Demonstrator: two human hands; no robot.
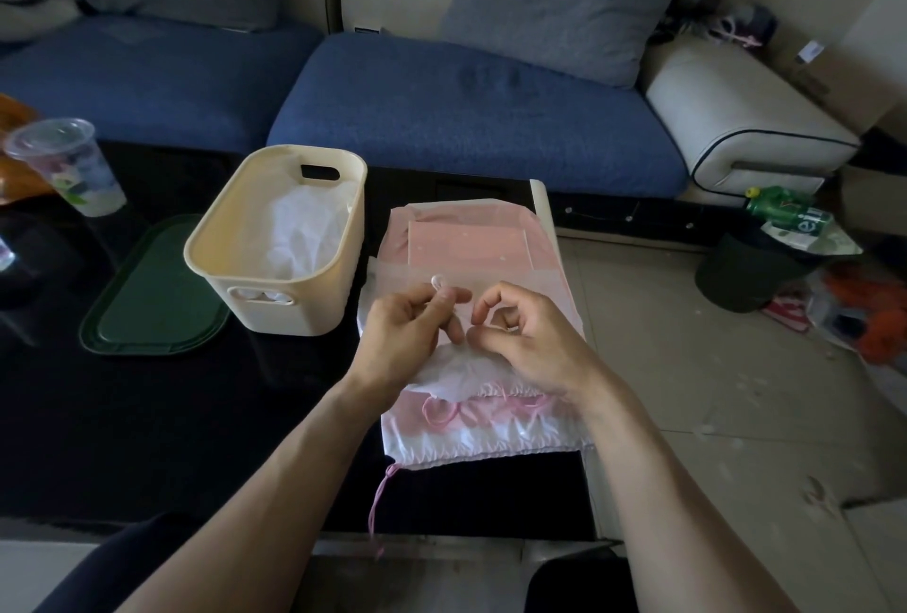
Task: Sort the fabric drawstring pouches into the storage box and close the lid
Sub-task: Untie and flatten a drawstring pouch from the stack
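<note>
A pink drawstring [438, 282] is pinched in the left hand [410, 335] and white fabric gripped by the curled right hand [527, 335] atop a stack of pink-and-white pouches [471, 239] on the dark worktop [147, 416], beside one cream storage box [280, 239] already holding one white pouch [302, 234], one green lid [152, 293] lying alongside.

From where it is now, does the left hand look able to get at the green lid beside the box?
Probably yes, once it lets go. The left hand pinches the top pouch, and the green lid lies flat and uncovered on the table left of the storage box. Only the box's near corner sits partly between them.
</note>
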